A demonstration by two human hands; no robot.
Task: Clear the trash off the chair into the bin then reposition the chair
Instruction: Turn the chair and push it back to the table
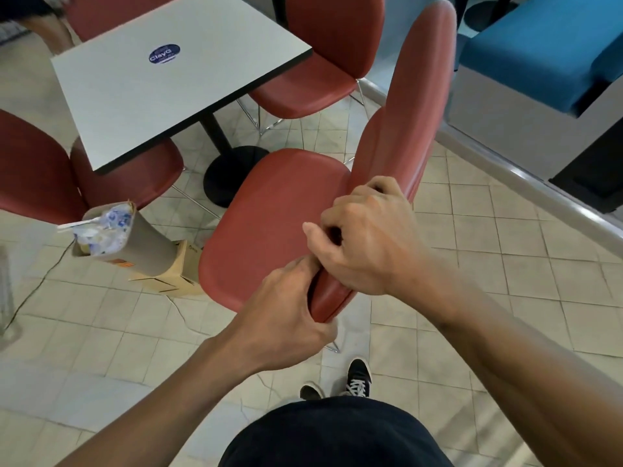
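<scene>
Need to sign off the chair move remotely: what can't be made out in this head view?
- Chair legs: hidden under its seat; only a bit of wire frame shows by the left hand.
- Fingertips of the right hand: curled behind the backrest edge.
- Bin contents: crumpled, too small to identify.
- Table sticker: small print unreadable.
</scene>
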